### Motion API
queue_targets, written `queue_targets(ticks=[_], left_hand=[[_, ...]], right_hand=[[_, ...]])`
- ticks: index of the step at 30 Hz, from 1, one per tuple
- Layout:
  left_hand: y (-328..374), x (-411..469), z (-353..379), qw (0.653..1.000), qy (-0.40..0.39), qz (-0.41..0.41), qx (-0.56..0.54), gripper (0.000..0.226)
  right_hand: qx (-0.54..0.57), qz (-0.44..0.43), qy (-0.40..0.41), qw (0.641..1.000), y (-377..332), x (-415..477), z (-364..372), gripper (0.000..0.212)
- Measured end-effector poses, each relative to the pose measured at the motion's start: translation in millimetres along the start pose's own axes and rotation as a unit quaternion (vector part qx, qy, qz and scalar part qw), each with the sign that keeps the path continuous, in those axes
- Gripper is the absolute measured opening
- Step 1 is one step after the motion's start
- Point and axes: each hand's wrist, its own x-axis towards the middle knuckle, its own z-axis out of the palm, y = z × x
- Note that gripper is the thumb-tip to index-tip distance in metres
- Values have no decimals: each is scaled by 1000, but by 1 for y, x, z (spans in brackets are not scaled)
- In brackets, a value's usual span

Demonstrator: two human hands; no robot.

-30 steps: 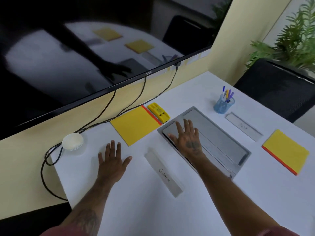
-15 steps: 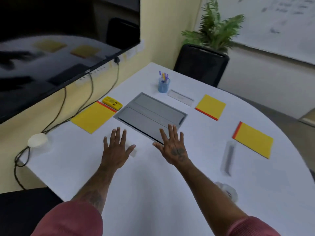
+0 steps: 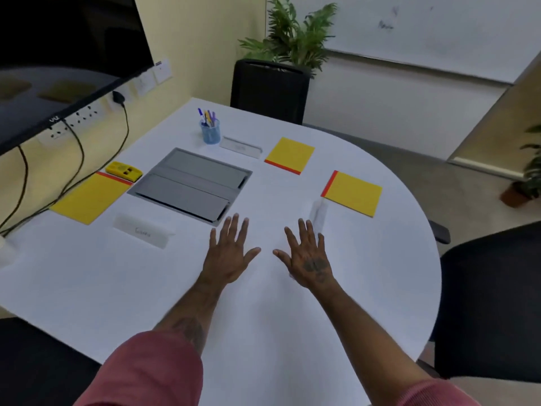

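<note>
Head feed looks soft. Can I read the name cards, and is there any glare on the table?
Head view: motion blur softens everything; the lettered card is unreadable, and the second card by the right hand is only a pale streak. Head view: no glare on the table; light is dim and even, shadows faint. Head view: the dark screen mirrors the table.

- A white table (image 3: 366, 288) is carrying everything.
- A grey flap panel (image 3: 190, 183) is sitting at 11 o'clock from its middle.
- Yellow pads are lying at 10 (image 3: 90, 197), 1 (image 3: 289, 155) and 2 o'clock (image 3: 352, 193).
- A yellow device (image 3: 124, 171) is resting against the 10 o'clock pad.
- A blue pen cup (image 3: 210, 133) is standing at 12 o'clock, with a far name card (image 3: 240, 146) just beside it.
- A lettered name card (image 3: 143, 231) is lying at 9 o'clock.
- A blurred name card (image 3: 318, 213) is lying just beside the 2 o'clock pad.
</note>
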Motion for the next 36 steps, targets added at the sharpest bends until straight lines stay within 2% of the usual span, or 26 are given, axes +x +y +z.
queue_targets(ticks=[6, 9, 11, 15, 20, 23, 27, 36], left_hand=[[52, 19, 33, 996, -55, 70, -17, 81], [67, 36, 55, 989, -101, 109, -21, 75], [75, 44, 70, 984, -134, 116, -33, 70], [86, 59, 95, 974, -182, 97, -92, 63], [98, 74, 118, 954, -226, 43, -192, 62], [105, 78, 128, 950, -224, 19, -217, 49], [110, 81, 135, 952, -214, 5, -218, 32], [103, 85, 120, 923, -235, -39, -303, 29]], right_hand=[[34, 35, -22, 999, 37, -23, 26, 67], [69, 82, -26, 994, 53, -24, 50, 48], [98, 119, -32, 988, 64, -25, 67, 44], [163, 198, -89, 962, 82, -20, 87, 44], [231, 218, -120, 940, 89, -8, 98, 38], [252, 230, -114, 933, 89, -4, 103, 31], [249, 225, -117, 935, 92, 0, 107, 27], [279, 184, -132, 933, 94, 9, 86, 30]])
